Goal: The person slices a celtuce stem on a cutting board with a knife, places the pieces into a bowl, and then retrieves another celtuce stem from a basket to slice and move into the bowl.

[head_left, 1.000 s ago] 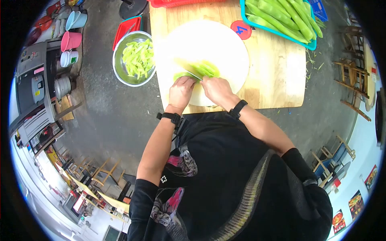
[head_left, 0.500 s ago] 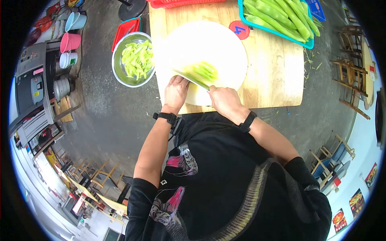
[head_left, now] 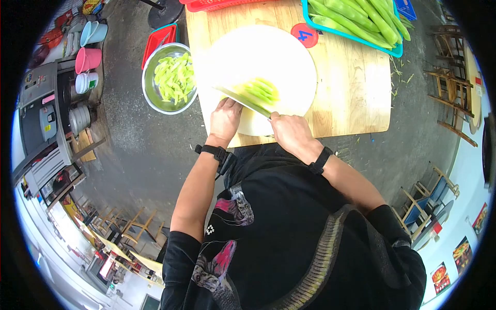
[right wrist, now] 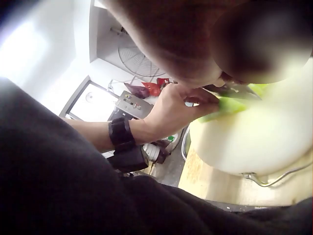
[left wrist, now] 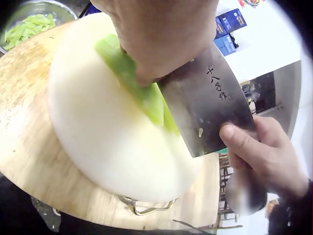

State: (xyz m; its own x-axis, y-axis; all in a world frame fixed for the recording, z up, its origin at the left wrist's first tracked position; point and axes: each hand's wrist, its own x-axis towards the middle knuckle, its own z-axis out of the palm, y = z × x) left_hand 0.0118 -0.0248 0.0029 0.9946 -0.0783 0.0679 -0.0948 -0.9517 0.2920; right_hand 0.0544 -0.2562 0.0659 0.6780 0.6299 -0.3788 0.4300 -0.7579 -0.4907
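Note:
A broad cleaver (left wrist: 203, 100) with dark characters on its blade stands over the round white board (head_left: 289, 67). The right hand (head_left: 292, 133) grips its handle, thumb against the blade in the left wrist view. Beside the blade, the left hand (head_left: 226, 120) presses a green vegetable piece (left wrist: 129, 78) onto the board with bent fingers; in the right wrist view those fingers (right wrist: 208, 100) rest on the green piece (right wrist: 230, 106). Cut green slices (head_left: 262, 90) lie just past the blade in the head view. How the left thumb lies is partly hidden.
A steel bowl (head_left: 148, 82) of cut pieces stands left of the wooden table (head_left: 356, 98). At the table's far right is a teal basket (head_left: 356, 37) of long green vegetables; a red basket (head_left: 206, 5) sits at the far edge, with a red disc (head_left: 305, 35) beside the board.
The right hand has moved right and slightly toward the body, with the cleaver blade showing more fully. The left hand has shifted a little left and toward the body.

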